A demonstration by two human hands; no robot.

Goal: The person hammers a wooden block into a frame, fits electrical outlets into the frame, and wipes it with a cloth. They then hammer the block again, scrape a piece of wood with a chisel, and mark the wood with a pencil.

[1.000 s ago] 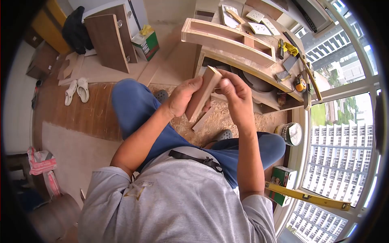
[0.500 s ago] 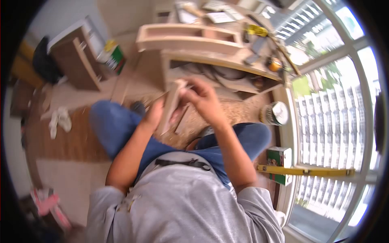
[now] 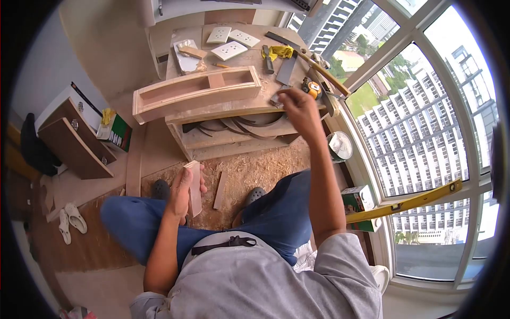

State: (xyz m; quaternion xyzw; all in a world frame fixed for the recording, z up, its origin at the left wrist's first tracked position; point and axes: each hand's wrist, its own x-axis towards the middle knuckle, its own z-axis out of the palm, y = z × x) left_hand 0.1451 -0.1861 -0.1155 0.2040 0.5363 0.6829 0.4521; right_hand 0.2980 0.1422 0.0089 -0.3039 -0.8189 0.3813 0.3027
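Note:
My left hand (image 3: 182, 193) is wrapped around a short wooden block (image 3: 195, 190), held tilted above my lap. My right hand (image 3: 302, 110) reaches over the front right edge of the wooden workbench (image 3: 199, 112). Its fingers are pinched together, and whatever is between them is too small to make out. Right by those fingertips lies a small dark metal piece (image 3: 276, 99). An orange and black tape measure (image 3: 312, 88) sits just beyond. Left of this hand, a curved wooden frame (image 3: 196, 94) with open compartments rests on the bench.
White socket plates (image 3: 230, 50), a pencil (image 3: 221, 66) and a yellow cloth (image 3: 280, 52) lie on the bench. Shavings and a thin wood strip (image 3: 220, 190) cover the floor between my feet. A yellow spirit level (image 3: 409, 204) juts out by the window, near a tub (image 3: 340, 145).
My right hand has left the wooden block and moved forward and right to the bench. The left hand keeps the block, lower and further left in view. The camera has tilted.

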